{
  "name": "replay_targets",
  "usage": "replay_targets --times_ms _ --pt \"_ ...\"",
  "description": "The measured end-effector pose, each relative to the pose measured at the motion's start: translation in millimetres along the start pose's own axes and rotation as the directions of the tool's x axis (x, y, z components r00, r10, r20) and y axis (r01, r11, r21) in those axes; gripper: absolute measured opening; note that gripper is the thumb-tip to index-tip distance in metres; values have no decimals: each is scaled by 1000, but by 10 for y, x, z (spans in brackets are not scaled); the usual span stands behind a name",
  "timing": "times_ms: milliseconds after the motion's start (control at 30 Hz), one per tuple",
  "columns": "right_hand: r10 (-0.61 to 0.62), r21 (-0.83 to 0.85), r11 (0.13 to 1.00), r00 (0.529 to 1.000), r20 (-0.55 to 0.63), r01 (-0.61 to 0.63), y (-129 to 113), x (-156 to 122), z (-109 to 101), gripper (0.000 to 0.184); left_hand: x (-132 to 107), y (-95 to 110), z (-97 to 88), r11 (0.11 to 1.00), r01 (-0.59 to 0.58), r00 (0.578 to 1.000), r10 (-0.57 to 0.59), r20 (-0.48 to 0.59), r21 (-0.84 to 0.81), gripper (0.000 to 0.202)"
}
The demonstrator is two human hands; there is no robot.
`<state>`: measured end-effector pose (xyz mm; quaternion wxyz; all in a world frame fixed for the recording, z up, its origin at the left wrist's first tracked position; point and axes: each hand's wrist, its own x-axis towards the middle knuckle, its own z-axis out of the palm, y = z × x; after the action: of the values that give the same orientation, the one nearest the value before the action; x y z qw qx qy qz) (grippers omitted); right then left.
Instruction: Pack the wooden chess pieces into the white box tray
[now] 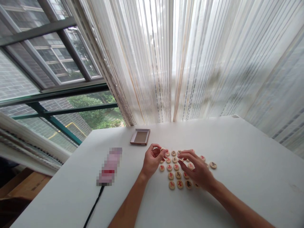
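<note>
The pieces (178, 174) were round, pale wooden discs, each readable one marked with a single character in red or black. They lay flat on the white table (249, 177), most of them in loose rows beneath and between the two hands, with a few straying off to the right. The left hand (151, 161) had its thumb and forefinger drawn together around one disc (162, 149), lifted at the far left corner of the rows. The right hand (199, 170) arched over the right part of the rows, thumb and forefinger a little apart with a piece showing between them; whether it gripped that piece could not be told.

This right hand stood in the way, hiding part of several rows. Beyond the left hand sat a shallow, open tray (141, 137) with a brown floor. Nearer and further left lay a pinkish, long object (110, 167), blurred into squares, with a black cable (96, 202) running from its near end. Striped sheer curtains (152, 63) hung behind the table, beside a window (59, 57).

About twenty-two pieces showed on the table, several only in part, so the full number stayed uncertain; one more was in the left hand. There was one tray, one pinkish object and one cable.
</note>
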<state>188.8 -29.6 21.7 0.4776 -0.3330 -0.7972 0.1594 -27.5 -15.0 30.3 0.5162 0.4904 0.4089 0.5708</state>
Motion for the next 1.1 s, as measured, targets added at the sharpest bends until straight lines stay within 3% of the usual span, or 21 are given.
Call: replay_targets --times_ms 300,533,767,867,1000,1100 --pt "25 -1 1000 1000 -5 -25 -5 3 7 14 -24 -11 39 1000 17 1000 -17 20 -7 37" --pt "-8 3 1000 999 -36 8 9 5 20 17 -119 -5 117 989 144 961 -133 241 -26 42" --pt "-12 53 999 999 -40 14 20 -10 37 17 -149 -8 145 991 132 948 -134 290 28 40" --pt "-4 45 999 999 -54 7 4 -3 14 16 -113 10 76 996 90 960 -93 264 22 34" --pt "26 60 998 996 -83 -21 -23 33 -42 15 -32 86 -74 1000 -11 992 14 122 -23 29" --pt "29 62 998 995 -98 -23 -28 52 -77 15 13 125 -147 999 -20 997 23 70 -35 27"
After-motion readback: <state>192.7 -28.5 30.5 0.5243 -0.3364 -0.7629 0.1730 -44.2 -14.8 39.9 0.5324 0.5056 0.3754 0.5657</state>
